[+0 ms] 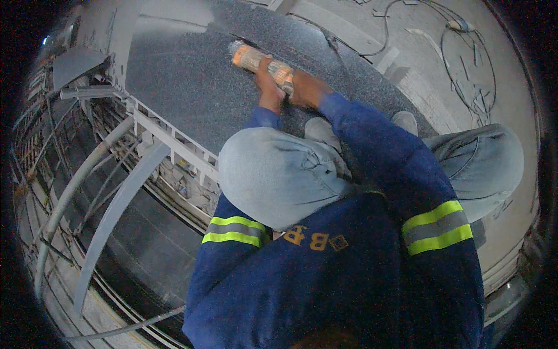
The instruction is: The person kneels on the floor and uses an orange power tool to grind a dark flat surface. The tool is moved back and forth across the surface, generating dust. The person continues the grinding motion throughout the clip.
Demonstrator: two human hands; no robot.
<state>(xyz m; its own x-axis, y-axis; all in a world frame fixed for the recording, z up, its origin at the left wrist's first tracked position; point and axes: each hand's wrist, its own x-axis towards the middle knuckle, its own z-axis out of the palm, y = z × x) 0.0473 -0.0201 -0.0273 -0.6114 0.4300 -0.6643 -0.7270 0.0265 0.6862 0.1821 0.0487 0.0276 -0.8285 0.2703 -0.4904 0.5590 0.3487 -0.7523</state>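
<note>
The left hand (269,87) is closed around the middle of a power tool (253,59), its thumb side uppermost on the casing and the rest of its grip hidden beneath. The right hand (306,90) grasps the tool's near right end; its fingers are mostly out of sight, so how tightly they curl I cannot tell. The two hands sit just beside each other, with both wrists bent over the work.

The tool is long and roughly cylindrical, orange at both ends of its body with a dusty, tan-grey stretch between. It slants from the near right to the far left, where its head ends in a pale, blurred part too small to make out. It is over the far part of a dark, speckled slab (174,87), and a short black line shows on the surface just beyond the head. Pale dust (168,26) covers the slab's far left.

Blue sleeves (389,139) reach forward past the bent knees in faded jeans (279,174). Well apart to the far right, a dark cable (443,49) loops over the dusty floor (418,26).
</note>
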